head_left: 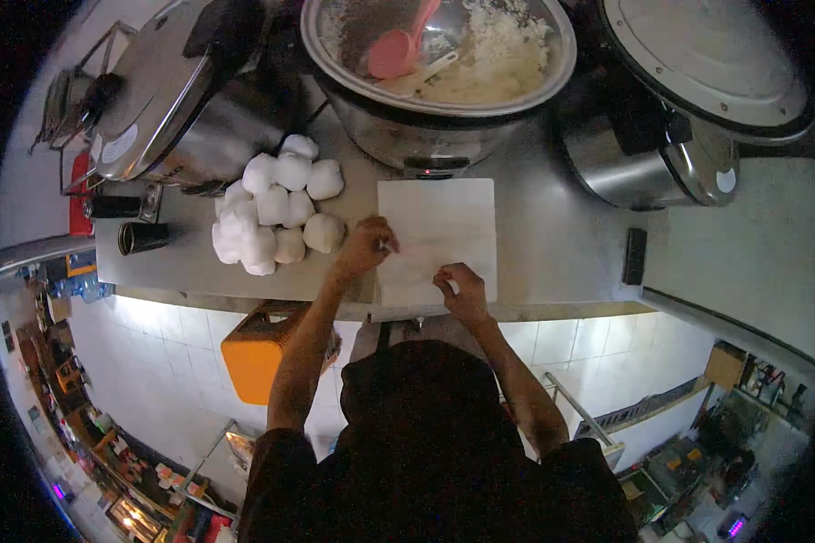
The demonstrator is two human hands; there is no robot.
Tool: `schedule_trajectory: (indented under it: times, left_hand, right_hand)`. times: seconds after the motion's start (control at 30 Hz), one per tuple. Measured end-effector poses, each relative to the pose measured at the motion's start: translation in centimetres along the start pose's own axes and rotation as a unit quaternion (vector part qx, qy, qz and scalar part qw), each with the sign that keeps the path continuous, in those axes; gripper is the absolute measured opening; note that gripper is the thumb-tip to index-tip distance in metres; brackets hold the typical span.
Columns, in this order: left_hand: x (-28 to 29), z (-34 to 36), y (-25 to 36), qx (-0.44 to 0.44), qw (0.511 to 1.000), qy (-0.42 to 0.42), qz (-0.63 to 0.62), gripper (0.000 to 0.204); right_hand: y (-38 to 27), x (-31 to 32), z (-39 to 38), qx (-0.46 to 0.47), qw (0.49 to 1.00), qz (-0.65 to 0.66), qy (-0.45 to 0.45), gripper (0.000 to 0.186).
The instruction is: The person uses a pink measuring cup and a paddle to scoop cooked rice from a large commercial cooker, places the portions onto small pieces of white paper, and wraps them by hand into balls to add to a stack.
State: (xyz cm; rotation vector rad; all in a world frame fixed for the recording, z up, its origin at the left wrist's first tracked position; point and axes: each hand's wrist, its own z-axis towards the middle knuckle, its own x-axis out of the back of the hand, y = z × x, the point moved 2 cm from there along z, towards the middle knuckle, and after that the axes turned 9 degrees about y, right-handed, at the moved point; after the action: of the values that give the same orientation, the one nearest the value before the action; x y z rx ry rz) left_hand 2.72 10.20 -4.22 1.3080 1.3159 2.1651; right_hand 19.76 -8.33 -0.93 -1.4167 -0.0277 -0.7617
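A stack of square white paper sheets (437, 213) lies flat on the counter in front of me. Over the sheets' left edge is my left hand (368, 244), its fingers curled together. My right hand (463, 291) rests over the lower right part of the same sheets, thumb and fingers drawn into a pinch. What either hand grips, if anything, is too small or hidden to make out. Just left of my left hand sits a pile of round white bundles (276, 204), several of them stacked on one another.
Behind the paper stands a large rice cooker (439, 101) holding white rice (507, 54) and a pink scoop (394, 52). Lidded steel pots flank it, one left (217, 122) and one right (607, 158). Dark cylinders (143, 238) lie far left. An orange crate (252, 359) stands below the counter.
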Motion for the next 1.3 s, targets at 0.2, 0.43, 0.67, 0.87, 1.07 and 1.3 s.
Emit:
schedule_trajectory:
  times: [0.2,0.43,0.67,0.87,1.07,1.3]
  left_hand:
    - [1.3,-1.1,8.1,0.053,0.983,0.163,-0.061,0.029]
    - [-2.7,1.0,15.9,0.097,0.98,0.165,0.056,0.036]
    - [-4.1,-6.5,8.9,0.178,0.939,-0.099,0.276,0.026]
    - [-3.3,-2.4,15.7,0.322,0.907,0.15,-0.225,0.014]
    - [-9.6,-3.1,8.9,0.266,0.903,0.338,-0.01,0.017]
    - [-9.5,-4.2,6.3,0.288,0.9,0.315,0.093,0.028]
  right_hand:
    - [1.1,0.1,-0.8,0.061,0.994,-0.083,-0.048,0.017]
    - [0.7,0.4,-1.3,0.057,0.994,-0.076,-0.06,0.021]
    - [1.0,0.5,-0.4,-0.029,0.999,-0.041,-0.015,0.014]
    - [0.8,0.7,-0.3,0.077,0.985,-0.122,-0.095,0.015]
    - [1.1,0.5,-0.7,0.057,0.994,-0.08,-0.042,0.014]
    - [3.9,1.6,1.6,-0.198,0.98,-0.017,0.022,0.026]
